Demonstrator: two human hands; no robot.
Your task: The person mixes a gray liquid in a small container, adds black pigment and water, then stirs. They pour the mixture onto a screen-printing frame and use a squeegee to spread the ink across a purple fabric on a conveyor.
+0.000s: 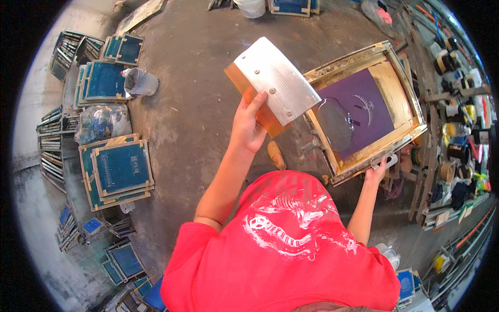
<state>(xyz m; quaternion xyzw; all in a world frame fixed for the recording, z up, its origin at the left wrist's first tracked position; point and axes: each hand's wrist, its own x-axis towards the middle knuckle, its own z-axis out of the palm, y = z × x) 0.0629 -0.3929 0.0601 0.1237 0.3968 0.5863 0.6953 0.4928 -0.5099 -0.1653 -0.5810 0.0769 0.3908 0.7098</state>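
A squeegee with a silver metal holder (pixel 280 78) and an orange blade (pixel 234 73) is raised in my left hand (pixel 249 117), thumb over the metal and fingers closed round it. At the right, a screen printing frame (pixel 403 99) holds purple mesh (pixel 374 130) with a pale eyelash design and a pool of dark grey ink (pixel 335 127). My right hand (pixel 378 169) is closed on a white object (pixel 390 162), perhaps a handle, at the frame's near edge; its exact shape is unclear.
Stacked blue screens (pixel 122 171), a bucket (pixel 143 83) and a filled plastic bag (pixel 104 125) line the left. Shelves of cans and tubs (pixel 455 130) run along the right. A white bucket (pixel 249 6) and screens (pixel 288 6) stand at the back. A shoe (pixel 276 155) shows below.
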